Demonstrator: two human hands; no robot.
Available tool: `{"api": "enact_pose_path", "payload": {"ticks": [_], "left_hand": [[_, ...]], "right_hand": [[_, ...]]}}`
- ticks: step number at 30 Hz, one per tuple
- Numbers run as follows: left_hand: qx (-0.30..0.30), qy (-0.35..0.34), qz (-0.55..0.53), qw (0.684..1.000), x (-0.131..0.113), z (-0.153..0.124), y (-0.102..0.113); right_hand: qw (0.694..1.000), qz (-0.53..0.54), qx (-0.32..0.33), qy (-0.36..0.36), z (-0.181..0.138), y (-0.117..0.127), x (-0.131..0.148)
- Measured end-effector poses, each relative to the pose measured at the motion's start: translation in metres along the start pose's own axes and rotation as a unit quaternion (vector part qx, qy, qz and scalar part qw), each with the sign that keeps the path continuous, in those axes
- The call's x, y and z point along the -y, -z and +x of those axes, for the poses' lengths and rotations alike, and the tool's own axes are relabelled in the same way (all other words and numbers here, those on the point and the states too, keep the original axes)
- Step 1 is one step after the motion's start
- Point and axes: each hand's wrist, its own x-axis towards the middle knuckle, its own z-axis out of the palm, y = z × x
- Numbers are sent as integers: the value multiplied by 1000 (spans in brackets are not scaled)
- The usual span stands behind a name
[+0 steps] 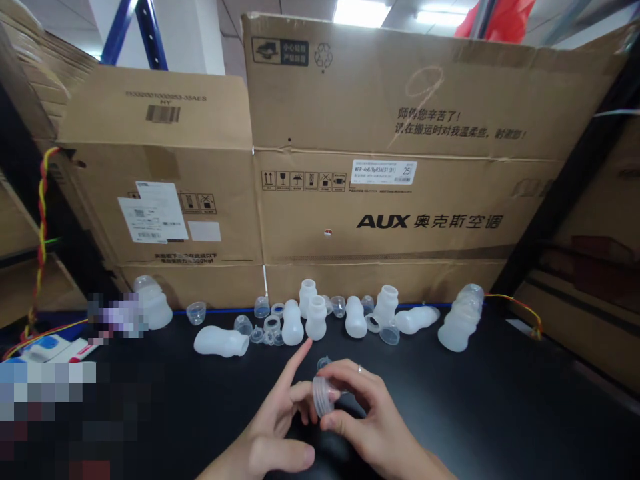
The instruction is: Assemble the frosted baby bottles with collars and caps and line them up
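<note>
My right hand [367, 407] pinches a translucent ridged bottle collar [323, 398] between thumb and fingers, above the black tabletop. My left hand [277, 420] is at the collar's left side, index finger stretched forward and thumb spread apart. Its other fingers are bent and touch or nearly touch the collar; the exact contact is hidden. Just beyond the right fingertips shows a small clear piece [325, 363], partly covered, perhaps a nipple. White soft bottles lie and stand past my hands, among them an upright one [316, 319] and one on its side [221, 341].
A cardboard box wall [305, 227] closes off the back. Along it are clear caps [196, 313], rings [273, 325] and more bottles. Stacked-looking assembled bottles stand at left [154, 308] and right [461, 320]. Twisted wires [43, 220] hang at far left; the lower left is pixelated.
</note>
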Motion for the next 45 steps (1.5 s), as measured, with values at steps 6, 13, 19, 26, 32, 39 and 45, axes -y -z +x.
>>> {"api": "enact_pose_path", "payload": {"ticks": [6,13,19,26,32,39,45], "left_hand": [[-10,19,-200,979,-1,3,-14],[-60,40,-303,950,7,1,-20],[-82,79,-353,929,11,1,-20],[-83,61,-327,939,12,3,-21],[-55,48,-300,951,11,2,-21],[-39,38,-251,966,1,4,-17],[-47,9,-174,984,-14,8,-9]], "right_hand": [[999,39,-24,-9,1,-2,2],[998,38,-33,-40,-1,-5,3],[996,67,-27,-60,-1,-8,5],[993,74,-18,-88,-1,-7,4],[980,150,-13,-128,-2,-8,0],[971,189,-20,-148,1,-7,-1],[979,147,-43,-134,7,-4,3]]}}
